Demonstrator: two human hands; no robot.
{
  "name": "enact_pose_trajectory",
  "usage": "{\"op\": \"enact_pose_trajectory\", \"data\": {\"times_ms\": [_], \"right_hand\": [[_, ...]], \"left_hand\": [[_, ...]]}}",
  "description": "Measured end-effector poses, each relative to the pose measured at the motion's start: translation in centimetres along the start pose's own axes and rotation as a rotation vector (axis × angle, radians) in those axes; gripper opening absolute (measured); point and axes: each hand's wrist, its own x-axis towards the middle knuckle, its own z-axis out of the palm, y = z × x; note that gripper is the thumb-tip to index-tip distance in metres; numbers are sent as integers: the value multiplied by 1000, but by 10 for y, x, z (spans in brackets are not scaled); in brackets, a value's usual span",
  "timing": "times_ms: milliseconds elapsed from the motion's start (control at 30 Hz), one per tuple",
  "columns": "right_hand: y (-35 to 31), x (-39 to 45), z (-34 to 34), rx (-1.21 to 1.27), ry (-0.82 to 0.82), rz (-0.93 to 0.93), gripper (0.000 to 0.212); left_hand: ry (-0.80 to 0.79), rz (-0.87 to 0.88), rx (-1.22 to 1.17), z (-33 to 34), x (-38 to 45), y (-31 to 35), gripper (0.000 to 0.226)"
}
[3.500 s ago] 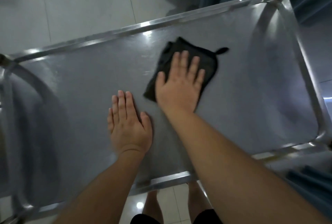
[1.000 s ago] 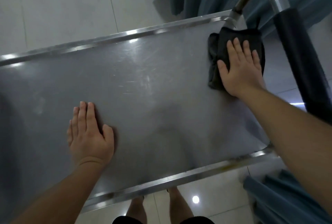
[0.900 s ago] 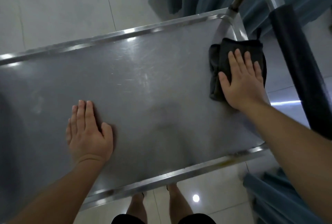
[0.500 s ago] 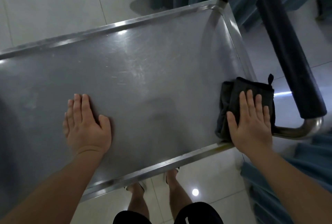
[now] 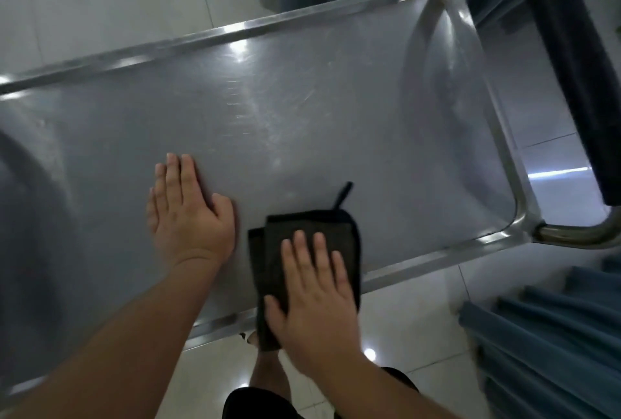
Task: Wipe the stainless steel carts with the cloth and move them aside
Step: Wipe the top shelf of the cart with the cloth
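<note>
Head view: your right hand [image 5: 316, 287] presses the cloth [image 5: 304, 252] flat-fingered over the cart [image 5: 302, 109] top's near edge, loop pointing away; your left hand [image 5: 188, 213] rests flat beside it.

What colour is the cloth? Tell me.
Black; the cloth shows best in the head view, under the right hand.

Dim, cool light overall. Overhead lamps glare off the cart [image 5: 302, 122] top and spot the floor [image 5: 369, 354]. Edges bow wide-angle; the handle [image 5: 571, 82] smears with blur.
</note>
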Motion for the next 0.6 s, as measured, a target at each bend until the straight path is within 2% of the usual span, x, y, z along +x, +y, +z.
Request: {"op": "enact_pose_trajectory", "data": {"times_ms": [100,233,400,600], "right_hand": [[-35,13,4,5,-35,-98,82],[-15,17,2,-17,0,-167,81],[92,18,-28,-111,71,-136,84],[247,22,-92,-261,-10,-17,79]], "left_hand": [[-7,17,9,0,1,-2,79],[-8,24,7,1,1,-3,79],[15,21,-3,5,1,-3,75],[10,33,-3,6,1,-5,75]]}}
